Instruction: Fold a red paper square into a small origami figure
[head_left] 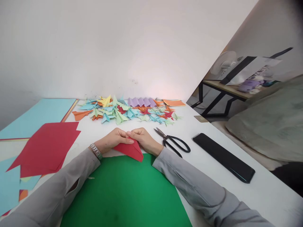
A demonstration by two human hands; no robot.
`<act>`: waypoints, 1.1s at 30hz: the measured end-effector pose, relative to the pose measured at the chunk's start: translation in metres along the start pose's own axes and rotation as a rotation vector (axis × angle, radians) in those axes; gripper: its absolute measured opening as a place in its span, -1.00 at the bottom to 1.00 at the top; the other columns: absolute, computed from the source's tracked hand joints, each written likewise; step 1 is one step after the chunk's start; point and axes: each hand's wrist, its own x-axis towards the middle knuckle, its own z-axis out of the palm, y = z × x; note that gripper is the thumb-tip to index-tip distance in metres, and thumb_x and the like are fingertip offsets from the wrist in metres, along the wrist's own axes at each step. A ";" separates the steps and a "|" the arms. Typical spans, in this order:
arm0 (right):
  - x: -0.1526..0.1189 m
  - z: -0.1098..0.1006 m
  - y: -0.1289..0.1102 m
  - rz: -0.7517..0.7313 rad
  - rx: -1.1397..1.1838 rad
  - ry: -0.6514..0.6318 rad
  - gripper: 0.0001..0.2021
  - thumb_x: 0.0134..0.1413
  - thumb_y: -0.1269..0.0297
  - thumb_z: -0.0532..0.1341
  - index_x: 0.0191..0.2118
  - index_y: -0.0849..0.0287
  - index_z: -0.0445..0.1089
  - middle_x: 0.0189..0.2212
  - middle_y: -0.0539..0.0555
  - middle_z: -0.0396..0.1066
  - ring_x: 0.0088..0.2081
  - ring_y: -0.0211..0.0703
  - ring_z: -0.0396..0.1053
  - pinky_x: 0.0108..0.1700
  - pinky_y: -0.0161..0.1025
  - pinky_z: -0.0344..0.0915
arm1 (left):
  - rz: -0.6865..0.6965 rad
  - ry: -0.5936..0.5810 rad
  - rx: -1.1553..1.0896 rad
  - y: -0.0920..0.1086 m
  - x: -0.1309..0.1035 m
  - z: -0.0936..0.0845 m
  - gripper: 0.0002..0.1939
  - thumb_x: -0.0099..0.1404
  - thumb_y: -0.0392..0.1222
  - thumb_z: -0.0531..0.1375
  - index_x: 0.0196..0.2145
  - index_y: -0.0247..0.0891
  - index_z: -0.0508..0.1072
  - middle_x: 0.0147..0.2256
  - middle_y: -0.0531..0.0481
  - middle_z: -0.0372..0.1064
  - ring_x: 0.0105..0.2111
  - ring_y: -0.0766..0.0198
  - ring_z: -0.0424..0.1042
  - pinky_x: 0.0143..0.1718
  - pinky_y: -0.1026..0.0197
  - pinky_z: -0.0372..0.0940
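A folded piece of red paper (pixel 129 150) is pinched between my two hands, over the far edge of a green sheet (pixel 127 192). My left hand (pixel 115 140) grips its upper left side, thumb lying across the paper. On the right, my right hand (pixel 144 141) closes on the top edge, its thumb meeting the left one. The far fingers of both hands are hidden behind the paper. Black-handled scissors (pixel 174 142) lie just right of my right hand, blades pointing away and to the left.
Several folded paper shapes (pixel 120 112) are heaped along the wall, with a purple pleated strip (pixel 142 101) among them. Red sheets (pixel 50 145) and light blue sheets (pixel 44 112) lie at left. A long black case (pixel 223 157) rests at right, near the table edge.
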 end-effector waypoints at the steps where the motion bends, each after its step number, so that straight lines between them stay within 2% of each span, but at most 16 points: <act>1: 0.000 0.000 0.000 0.001 -0.006 -0.021 -0.51 -0.16 -0.14 0.29 -0.68 0.22 0.24 -0.74 -0.13 0.09 -0.64 -0.41 -0.07 -0.57 -0.32 -0.17 | 0.000 -0.009 0.006 0.000 0.000 0.000 -0.76 -0.07 -0.08 0.39 -0.54 -0.33 0.57 -0.56 0.00 0.45 -0.55 0.36 0.29 -0.49 0.30 0.12; 5: -0.001 -0.001 -0.001 0.008 -0.003 -0.050 -0.49 -0.08 -0.15 0.24 -0.67 0.21 0.20 -0.75 -0.14 0.04 -0.64 -0.41 -0.12 -0.57 -0.31 -0.20 | 0.023 -0.021 0.017 0.000 0.000 -0.002 -0.76 -0.05 -0.06 0.38 -0.53 -0.32 0.58 -0.55 0.01 0.46 -0.53 0.36 0.29 -0.45 0.30 0.14; 9: -0.001 -0.001 0.000 0.007 -0.023 -0.033 -0.48 -0.05 -0.18 0.20 -0.66 0.20 0.20 -0.77 -0.16 -0.01 -0.66 -0.41 -0.17 -0.58 -0.31 -0.24 | 0.028 -0.081 -0.043 0.000 -0.002 -0.003 -0.75 -0.01 -0.04 0.36 -0.51 -0.32 0.56 -0.51 0.01 0.49 -0.49 0.35 0.34 -0.39 0.29 0.18; 12: -0.001 0.001 -0.002 -0.016 -0.074 -0.033 -0.47 -0.09 -0.22 0.20 -0.65 0.21 0.23 -0.75 -0.14 0.02 -0.64 -0.41 -0.13 -0.58 -0.32 -0.22 | 0.020 -0.075 -0.054 -0.001 -0.003 -0.003 -0.75 -0.04 -0.05 0.37 -0.51 -0.32 0.56 -0.50 0.00 0.50 -0.49 0.32 0.36 -0.38 0.27 0.20; 15: -0.001 0.002 -0.005 -0.033 -0.163 -0.071 -0.44 -0.12 -0.23 0.21 -0.70 0.20 0.18 -0.74 -0.14 0.01 -0.62 -0.41 -0.13 -0.57 -0.32 -0.20 | 0.000 -0.045 -0.044 -0.002 -0.002 -0.002 -0.76 -0.06 -0.09 0.37 -0.48 -0.33 0.58 -0.49 -0.03 0.51 -0.48 0.29 0.38 -0.36 0.24 0.22; 20: -0.002 0.002 -0.009 -0.029 -0.153 -0.136 -0.46 -0.12 -0.20 0.23 -0.70 0.20 0.18 -0.74 -0.13 0.01 -0.62 -0.40 -0.12 -0.58 -0.33 -0.20 | -0.036 -0.002 -0.042 -0.004 0.001 -0.002 -0.81 -0.09 -0.16 0.37 -0.50 -0.33 0.59 -0.53 -0.01 0.50 -0.54 0.31 0.36 -0.41 0.25 0.20; 23: -0.003 0.001 -0.008 -0.022 -0.071 -0.117 -0.49 -0.13 -0.17 0.25 -0.69 0.20 0.21 -0.73 -0.13 0.03 -0.62 -0.40 -0.10 -0.58 -0.34 -0.18 | -0.039 -0.028 -0.103 -0.003 -0.001 -0.002 -0.80 -0.08 -0.13 0.36 -0.50 -0.33 0.58 -0.54 -0.01 0.49 -0.55 0.33 0.36 -0.43 0.27 0.18; 26: -0.003 0.001 -0.006 -0.008 -0.031 -0.098 -0.48 -0.13 -0.19 0.24 -0.68 0.21 0.23 -0.73 -0.12 0.08 -0.62 -0.40 -0.08 -0.59 -0.34 -0.15 | -0.051 -0.026 -0.132 -0.001 -0.003 -0.002 -0.76 -0.05 -0.08 0.35 -0.57 -0.35 0.53 -0.61 0.02 0.42 -0.61 0.40 0.26 -0.52 0.32 0.09; 29: -0.003 0.001 -0.007 0.011 -0.064 -0.099 -0.45 -0.12 -0.23 0.21 -0.70 0.20 0.21 -0.74 -0.11 0.08 -0.63 -0.39 -0.06 -0.59 -0.34 -0.14 | -0.057 -0.019 -0.128 0.000 -0.005 0.000 -0.73 -0.06 -0.07 0.36 -0.62 -0.36 0.50 -0.66 0.05 0.35 -0.65 0.43 0.17 -0.57 0.33 0.02; 33: -0.003 0.002 -0.009 0.009 -0.191 -0.127 -0.41 -0.12 -0.27 0.17 -0.72 0.22 0.21 -0.75 -0.11 0.06 -0.62 -0.40 -0.08 -0.58 -0.33 -0.15 | -0.038 -0.054 -0.086 0.000 -0.005 0.001 -0.78 -0.04 -0.10 0.34 -0.54 -0.36 0.56 -0.60 0.00 0.43 -0.58 0.37 0.27 -0.50 0.30 0.11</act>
